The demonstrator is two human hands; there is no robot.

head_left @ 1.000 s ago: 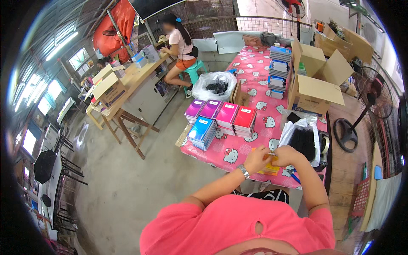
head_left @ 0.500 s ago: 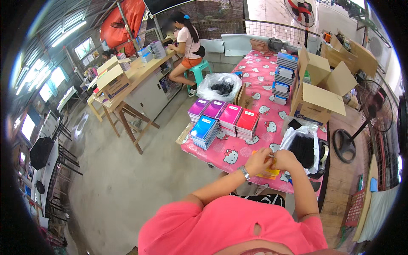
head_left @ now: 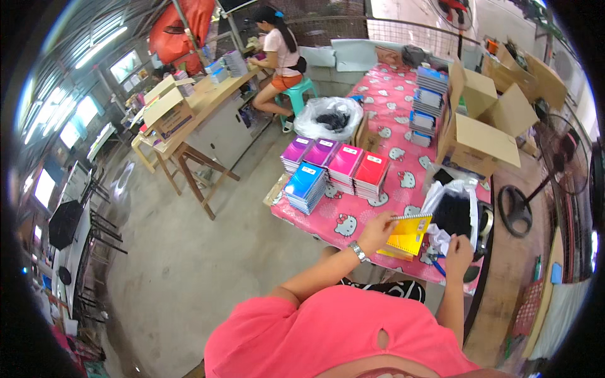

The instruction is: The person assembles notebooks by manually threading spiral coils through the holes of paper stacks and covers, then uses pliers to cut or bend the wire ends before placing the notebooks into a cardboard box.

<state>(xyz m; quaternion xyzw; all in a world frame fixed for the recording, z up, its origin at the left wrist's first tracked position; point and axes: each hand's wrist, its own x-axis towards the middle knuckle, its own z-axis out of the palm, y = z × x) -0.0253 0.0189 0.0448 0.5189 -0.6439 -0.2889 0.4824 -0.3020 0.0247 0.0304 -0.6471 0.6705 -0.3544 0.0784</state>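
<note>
A yellow spiral notebook (head_left: 409,234) is pinched by the left hand (head_left: 376,230); at its 3 o'clock, the black-filled plastic bag (head_left: 455,211) could be toppled by the right hand (head_left: 459,255), whose grip cannot be told.

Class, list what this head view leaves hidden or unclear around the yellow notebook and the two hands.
- Yellow notebook: its underside faces away; the cover print is too small.
- Left hand: fingers partly behind the notebook.
- Right hand: what it grips is too small and blurred.
- White bag: dark contents indistinct.

Grey concrete floor (head_left: 189,264), wooden workbench (head_left: 189,120), bright windows (head_left: 126,63) on the left wall.
</note>
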